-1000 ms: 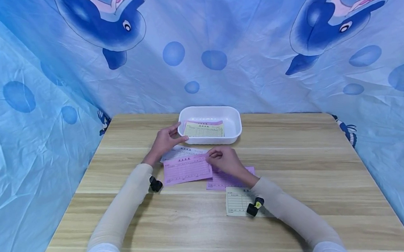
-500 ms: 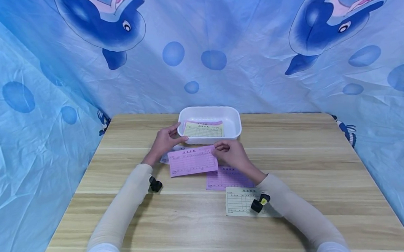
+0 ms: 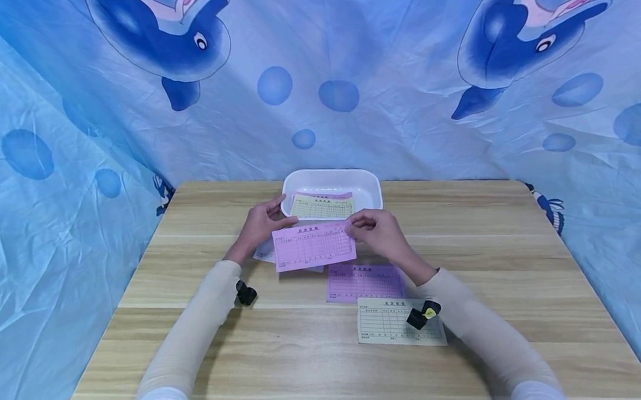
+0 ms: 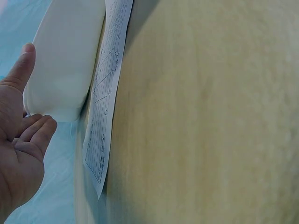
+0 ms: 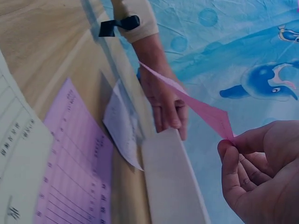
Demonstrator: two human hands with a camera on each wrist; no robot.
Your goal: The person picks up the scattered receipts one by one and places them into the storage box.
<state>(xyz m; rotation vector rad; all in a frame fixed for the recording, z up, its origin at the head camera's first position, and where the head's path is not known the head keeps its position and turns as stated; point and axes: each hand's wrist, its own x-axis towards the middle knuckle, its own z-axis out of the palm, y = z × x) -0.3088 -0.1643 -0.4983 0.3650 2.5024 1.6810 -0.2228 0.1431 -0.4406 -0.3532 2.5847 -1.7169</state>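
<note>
A pink printed receipt slip (image 3: 314, 247) is pinched at its right edge by my right hand (image 3: 382, 236), thumb against fingertips. It is held up off the table in front of a white plastic tray (image 3: 367, 196). My left hand (image 3: 256, 227) holds the tray's left end, with the thumb along the front rim and the fingers round the corner. Inside the tray lie a pale yellow slip (image 3: 321, 208) and a pink one behind it. A white slip (image 4: 105, 102) lies on the table before the tray, partly hidden by the raised slip in the head view.
Another pink slip (image 3: 364, 284) lies on the wooden table (image 3: 285, 359) below my right hand. Nearer the front is a pale green slip (image 3: 381, 325), partly under the right wrist's camera. A blue dolphin-print curtain (image 3: 404, 135) borders the table's back and sides.
The pink slip has risen with my right hand and moved right, toward the tray's front, uncovering more of the slips on the table. My left hand has stayed at the tray.
</note>
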